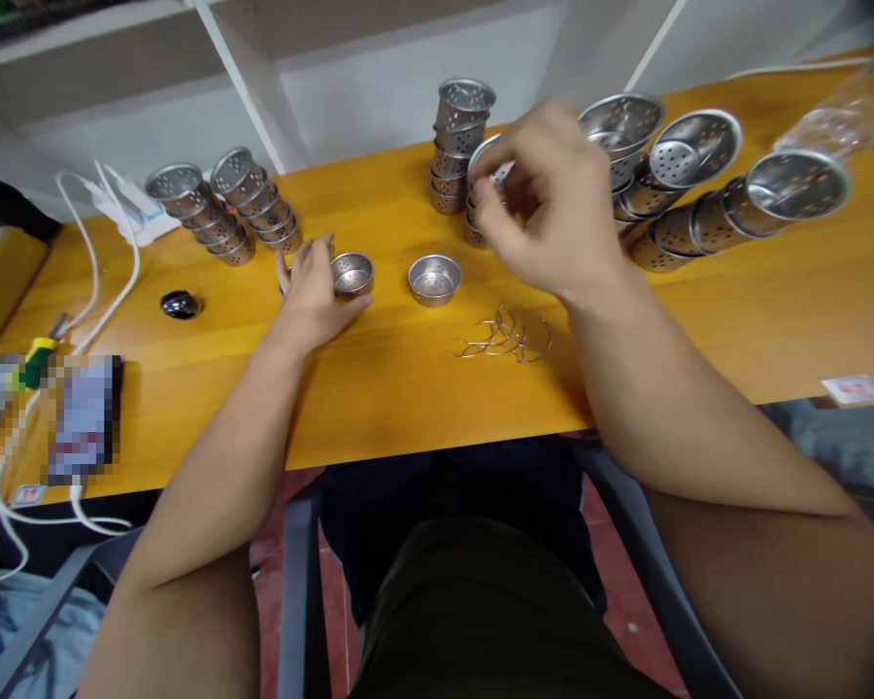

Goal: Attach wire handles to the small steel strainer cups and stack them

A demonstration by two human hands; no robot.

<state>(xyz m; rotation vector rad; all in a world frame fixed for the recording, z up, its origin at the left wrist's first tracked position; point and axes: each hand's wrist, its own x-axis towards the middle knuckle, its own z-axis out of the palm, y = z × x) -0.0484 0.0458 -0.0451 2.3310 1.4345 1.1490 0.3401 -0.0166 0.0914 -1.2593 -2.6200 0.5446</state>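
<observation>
My left hand (310,291) rests on the orange table (379,388), its fingers curled round a small perforated metal cup (352,274). A second loose metal cup (434,279) stands just to the right of it. My right hand (546,204) is raised farther back, blurred by motion, with thumb and fingers pinching the rim of a metal cup (487,160) on a short stack (475,225). Beside that stands a taller upright stack of cups (457,146). A small heap of thin wire loops (506,338) lies in front of my right wrist.
Two toppled rows of nested cups (222,206) lie at the back left, and longer rows (706,180) at the back right. A black knob (180,304), a white power strip (135,209) with cables, a screwdriver (38,357) and a clear plastic bag (849,112) are also on the table.
</observation>
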